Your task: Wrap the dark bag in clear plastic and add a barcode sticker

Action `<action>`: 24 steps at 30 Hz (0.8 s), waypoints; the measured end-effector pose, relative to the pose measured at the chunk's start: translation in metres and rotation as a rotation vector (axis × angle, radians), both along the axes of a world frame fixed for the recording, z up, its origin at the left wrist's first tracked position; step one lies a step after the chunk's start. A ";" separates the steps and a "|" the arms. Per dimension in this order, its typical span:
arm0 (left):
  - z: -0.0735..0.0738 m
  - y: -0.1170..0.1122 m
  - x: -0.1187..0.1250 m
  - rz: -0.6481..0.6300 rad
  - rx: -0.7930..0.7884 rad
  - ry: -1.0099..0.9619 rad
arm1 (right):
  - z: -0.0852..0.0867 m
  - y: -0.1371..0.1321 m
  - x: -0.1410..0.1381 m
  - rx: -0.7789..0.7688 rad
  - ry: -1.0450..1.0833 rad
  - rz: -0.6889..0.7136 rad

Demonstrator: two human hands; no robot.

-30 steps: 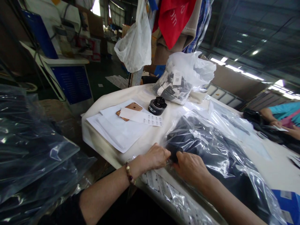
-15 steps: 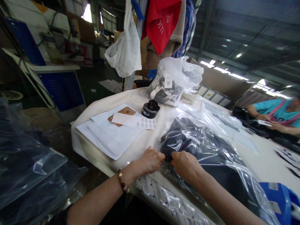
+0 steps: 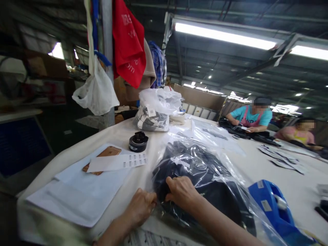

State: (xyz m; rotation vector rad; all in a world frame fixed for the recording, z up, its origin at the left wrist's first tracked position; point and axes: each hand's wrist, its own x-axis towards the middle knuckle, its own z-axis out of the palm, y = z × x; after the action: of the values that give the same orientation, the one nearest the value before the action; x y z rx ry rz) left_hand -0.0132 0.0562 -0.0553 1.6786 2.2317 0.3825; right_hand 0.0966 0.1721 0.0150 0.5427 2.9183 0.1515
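A large clear plastic bag (image 3: 228, 171) lies on the table with a folded dark fabric item (image 3: 222, 194) inside, a pale mark showing near its top. My left hand (image 3: 142, 204) is closed at the bag's near-left edge, its fingertips pinching what looks like the plastic. Just right of it, my right hand (image 3: 182, 192) rests on the bag's left side with fingers curled into the film over the dark fabric. What lies under its fingertips is hidden. Left of the bag are white sheets (image 3: 77, 201), a phone (image 3: 109, 151), a label strip (image 3: 110, 163) and a black tape roll (image 3: 137, 145).
A bag of tagged pieces (image 3: 153, 119) stands at the back of the white table (image 3: 256, 164). A blue plastic holder (image 3: 273, 205) sits to the right. Two people (image 3: 252, 118) work across the table. A post (image 3: 109, 68) carries hanging cloths and a white bag (image 3: 98, 89).
The view has swung right, bringing a second person into sight. My left hand has shifted slightly nearer to me relative to my right hand. Both remain at the bag's left side.
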 end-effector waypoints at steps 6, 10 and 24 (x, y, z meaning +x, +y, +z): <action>-0.005 0.002 -0.001 0.005 0.012 -0.002 | -0.005 0.003 0.010 -0.029 0.113 -0.027; -0.004 0.003 0.000 0.011 0.012 -0.016 | -0.009 0.005 0.017 -0.032 0.206 -0.026; -0.032 -0.045 0.056 0.286 0.459 -0.368 | -0.044 0.022 0.159 0.127 0.813 0.086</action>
State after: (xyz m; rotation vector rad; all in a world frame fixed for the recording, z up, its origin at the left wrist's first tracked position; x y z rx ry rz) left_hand 0.0423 0.0116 -0.0875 1.3243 2.2025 1.2456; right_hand 0.2555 0.1943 -0.0293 0.6052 3.7461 0.1555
